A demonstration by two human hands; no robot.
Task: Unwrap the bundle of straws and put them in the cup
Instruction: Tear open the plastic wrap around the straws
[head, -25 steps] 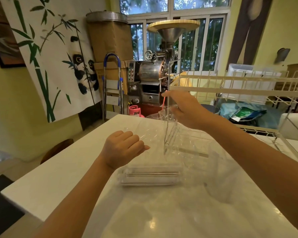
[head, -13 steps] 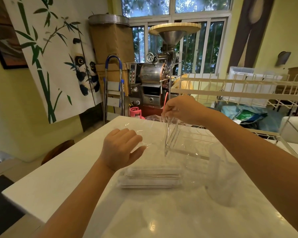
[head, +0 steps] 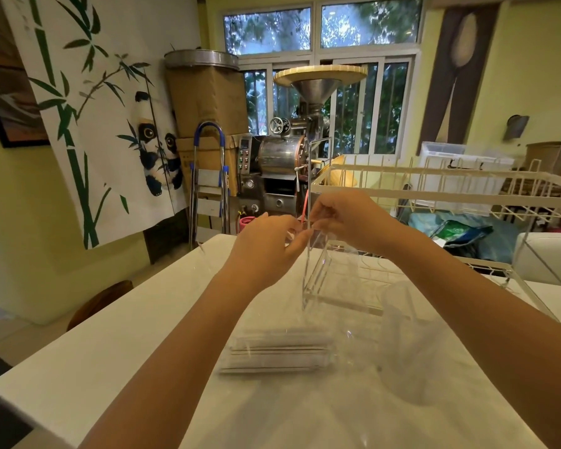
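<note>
Left hand (head: 266,247) and right hand (head: 347,222) together above table's far edge (head: 208,251), pinching clear wrapper (head: 318,239). Risk: film slips or tears; straws (head: 279,351) mid-table roll; cup (head: 402,322) tips if knocked.

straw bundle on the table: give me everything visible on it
The straw bundle lies flat on the white table, long axis running left to right, between the person's forearms and nearer than both hands. It looks like clear straws packed side by side in a transparent wrap, with dark lines between them. The wrap appears closed, though glare makes that hard to confirm. Neither hand touches it; both are raised beyond it. A clear plastic cup stands to its right.
</note>
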